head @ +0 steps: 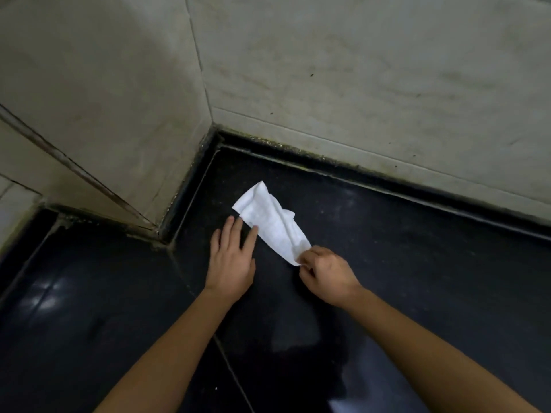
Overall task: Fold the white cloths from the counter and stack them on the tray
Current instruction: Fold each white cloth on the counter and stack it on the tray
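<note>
One white cloth (269,220) lies on the black counter (417,263), folded into a long narrow strip that runs from upper left to lower right. My right hand (323,274) pinches the strip's near end between thumb and fingers. My left hand (231,256) lies flat on the counter with straight fingers; its fingertips touch the cloth's left edge near the far end. No tray is in view.
Grey tiled walls (357,84) meet in a corner just behind the cloth, and a wall section (104,129) juts out at the left. A seam (208,323) crosses the counter between my arms.
</note>
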### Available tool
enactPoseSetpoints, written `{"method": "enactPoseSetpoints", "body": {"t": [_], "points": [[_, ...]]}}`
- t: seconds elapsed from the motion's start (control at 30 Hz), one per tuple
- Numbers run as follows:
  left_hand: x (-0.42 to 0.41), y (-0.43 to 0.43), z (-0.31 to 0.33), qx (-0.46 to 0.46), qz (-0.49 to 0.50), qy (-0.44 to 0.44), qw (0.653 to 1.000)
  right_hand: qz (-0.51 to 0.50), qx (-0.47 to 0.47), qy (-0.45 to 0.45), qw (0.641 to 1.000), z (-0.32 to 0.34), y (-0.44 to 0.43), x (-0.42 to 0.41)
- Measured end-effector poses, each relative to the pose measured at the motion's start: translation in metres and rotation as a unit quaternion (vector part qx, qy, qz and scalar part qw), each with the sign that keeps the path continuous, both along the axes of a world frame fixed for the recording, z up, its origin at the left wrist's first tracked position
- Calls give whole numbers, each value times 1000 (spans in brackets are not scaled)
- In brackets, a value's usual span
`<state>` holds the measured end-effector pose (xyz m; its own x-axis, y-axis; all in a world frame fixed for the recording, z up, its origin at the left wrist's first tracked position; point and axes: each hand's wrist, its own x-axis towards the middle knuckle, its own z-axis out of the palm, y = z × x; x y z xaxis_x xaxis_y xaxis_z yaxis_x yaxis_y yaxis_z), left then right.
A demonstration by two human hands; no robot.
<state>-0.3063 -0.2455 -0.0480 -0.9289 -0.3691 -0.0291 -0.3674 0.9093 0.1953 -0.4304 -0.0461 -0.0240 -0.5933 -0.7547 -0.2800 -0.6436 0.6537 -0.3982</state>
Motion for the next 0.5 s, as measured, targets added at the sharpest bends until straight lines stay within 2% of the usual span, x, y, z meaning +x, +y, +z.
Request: {"method": "enactPoseSetpoints", "body": {"t": [0.1,0.23,0.4,0.5], "points": [[-17,23,-1,-29,-82,82,993,6,-26,-26,999,16,29,0],[-31,46,7,-21,-99,165,981,-31,-46,-17,998,37,70,-8],[-13,77,41,-9,-104,145,984,-67,-64,-32,995,63,103,-15],[7,89,76,1,-42,126,991,-33,-96,-25,995,89,117,-10]]}}
